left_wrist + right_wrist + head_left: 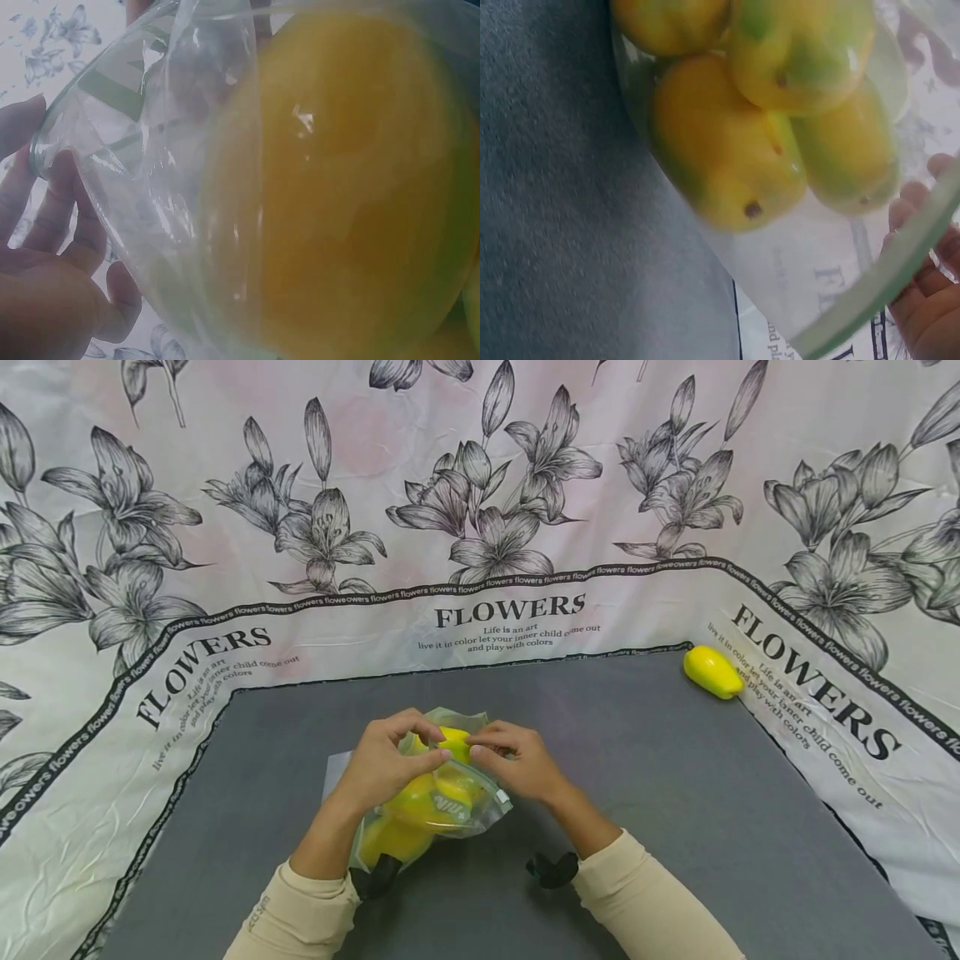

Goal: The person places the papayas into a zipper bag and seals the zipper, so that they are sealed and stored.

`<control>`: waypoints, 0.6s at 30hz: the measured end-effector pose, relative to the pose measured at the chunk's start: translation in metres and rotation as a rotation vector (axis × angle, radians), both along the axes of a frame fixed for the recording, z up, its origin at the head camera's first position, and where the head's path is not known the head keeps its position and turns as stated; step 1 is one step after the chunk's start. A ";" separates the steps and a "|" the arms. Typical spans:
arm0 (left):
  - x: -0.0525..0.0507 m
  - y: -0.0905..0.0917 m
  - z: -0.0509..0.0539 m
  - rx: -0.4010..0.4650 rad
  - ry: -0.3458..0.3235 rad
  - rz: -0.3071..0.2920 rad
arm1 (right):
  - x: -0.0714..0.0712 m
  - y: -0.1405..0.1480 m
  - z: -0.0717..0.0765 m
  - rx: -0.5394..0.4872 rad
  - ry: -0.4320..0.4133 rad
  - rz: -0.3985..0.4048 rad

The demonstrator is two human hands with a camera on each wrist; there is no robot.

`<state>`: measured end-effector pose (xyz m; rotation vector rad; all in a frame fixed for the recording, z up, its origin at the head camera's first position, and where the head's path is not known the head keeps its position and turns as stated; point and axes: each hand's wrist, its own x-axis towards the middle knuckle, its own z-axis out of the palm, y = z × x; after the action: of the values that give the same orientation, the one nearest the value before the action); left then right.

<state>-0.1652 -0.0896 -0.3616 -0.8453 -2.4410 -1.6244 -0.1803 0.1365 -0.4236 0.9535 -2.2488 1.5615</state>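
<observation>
A clear zip bag (487,814) with a green-tinted seal strip holds several yellow-green fruits (720,142) that look like mangoes or papayas. My left hand (382,760) pinches the bag's mouth between thumb and fingers; the left wrist view shows that rim at the fingertips, beside one large fruit (352,180). On the opposite side of the mouth, my right hand (517,760) grips the rim with bent fingers. In the right wrist view, the seal strip (885,277) partly covers the right fingers. One yellow fruit shows at the bag's mouth, between both hands.
A loose yellow fruit (712,672) lies at the grey table's (675,827) far right corner. Flower-printed cloth (510,635) rises behind the table and along both sides. Black straps (551,870) hang below the wrists.
</observation>
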 end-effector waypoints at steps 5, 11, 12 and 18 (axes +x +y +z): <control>-0.001 0.001 0.000 -0.004 -0.015 0.011 | 0.009 0.014 0.021 -0.100 -0.014 -0.029; -0.002 0.001 0.000 -0.013 -0.022 0.027 | 0.005 0.040 0.030 -0.169 0.069 -0.153; -0.002 0.000 0.001 -0.015 -0.022 0.029 | 0.003 0.045 0.030 -0.172 0.084 -0.177; -0.002 0.001 0.000 -0.016 -0.030 0.022 | -0.005 0.078 0.035 -0.166 0.116 -0.386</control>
<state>-0.1673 -0.0883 -0.3612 -0.7991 -2.4779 -1.6237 -0.1851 0.2142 -0.3883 0.5124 -2.0344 1.4488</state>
